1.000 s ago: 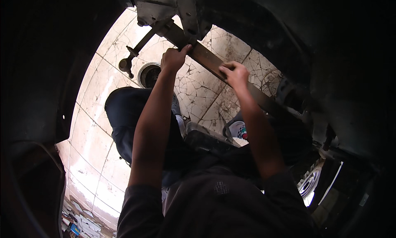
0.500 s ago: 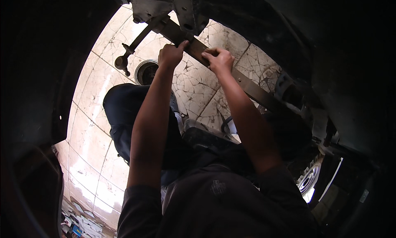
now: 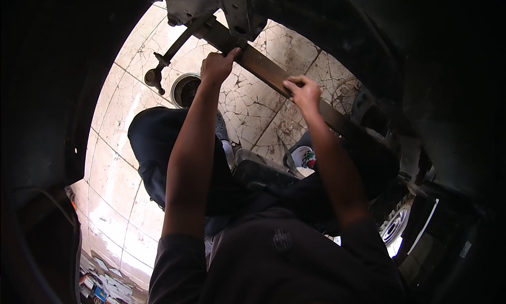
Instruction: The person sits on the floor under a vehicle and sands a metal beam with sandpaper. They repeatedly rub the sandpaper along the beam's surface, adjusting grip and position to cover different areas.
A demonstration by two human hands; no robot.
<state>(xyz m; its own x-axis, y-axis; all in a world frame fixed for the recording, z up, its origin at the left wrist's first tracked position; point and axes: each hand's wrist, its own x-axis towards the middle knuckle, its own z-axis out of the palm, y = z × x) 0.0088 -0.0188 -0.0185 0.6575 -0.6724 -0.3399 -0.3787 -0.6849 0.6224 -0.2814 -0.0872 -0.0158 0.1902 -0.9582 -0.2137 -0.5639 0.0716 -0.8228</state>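
Observation:
A long flat metal bar (image 3: 263, 65), like a leaf spring, slopes from the upper middle down to the right under the vehicle. My left hand (image 3: 217, 68) grips its near edge close to the metal bracket (image 3: 232, 9), thumb on top. Farther right along the same bar, my right hand (image 3: 305, 95) pinches it between thumb and curled fingers. The undersides of both grips are hidden. Left of my left hand hangs a steering rod with a rounded joint end (image 3: 171, 52).
Dark vehicle bodywork (image 3: 448, 93) surrounds the opening on both sides. A round metal container (image 3: 175, 90) stands on the cracked tile floor (image 3: 250, 101) beside my knee. A toothed wheel-like part (image 3: 395, 225) shows at lower right. Scraps and small boxes (image 3: 103, 288) lie at lower left.
My right hand has slid right and nearer along the bar, away from my left hand. The left hand stays almost where it was. More of my right shoe and sock shows.

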